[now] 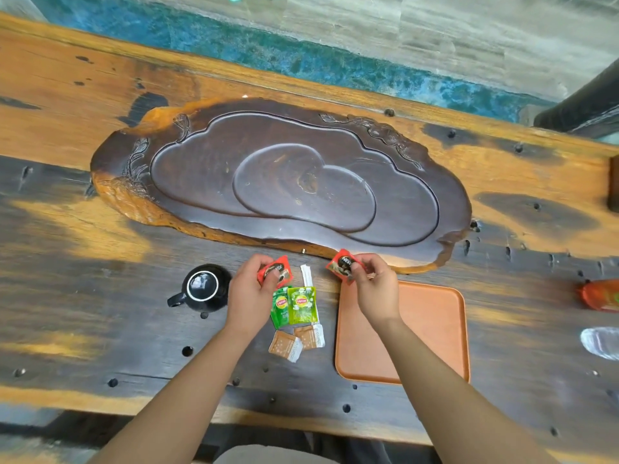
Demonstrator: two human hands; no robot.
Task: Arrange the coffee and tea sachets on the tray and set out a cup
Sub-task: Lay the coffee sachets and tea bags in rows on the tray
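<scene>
Sachets lie in a small cluster on our wooden table (100,296), between a black cup (203,289) on the left and an orange tray (432,329) on the right. Our left hand (249,296) pinches one red coffee sachet (276,271) between thumb and fingertips, holding it just above the cluster, near the cup. Our right hand (376,289) pinches a second red coffee sachet (343,264) the same way, at the tray's far left corner; we cannot tell whether it touches the tray or hangs just over its edge.

Below the left hand's sachet two green tea sachets (296,306) lie side by side, overlapping slightly, the brighter one on the right. Nearer to us two brown sachets (298,341) rest on the table, corners touching. A thin white stick sachet (307,276) lies between the two hands, beside the tray's left edge.

The cup stands upright with its handle pointing toward our left, just beside our left hand. The tray's surface is bare where our right forearm does not cover it.

Beyond all this sits a large dark carved wooden slab (284,182) with a cloud-shaped hollow. At the far right edge we see part of an orange packet (599,296) and something clear and shiny (601,343), too cropped to tell.
</scene>
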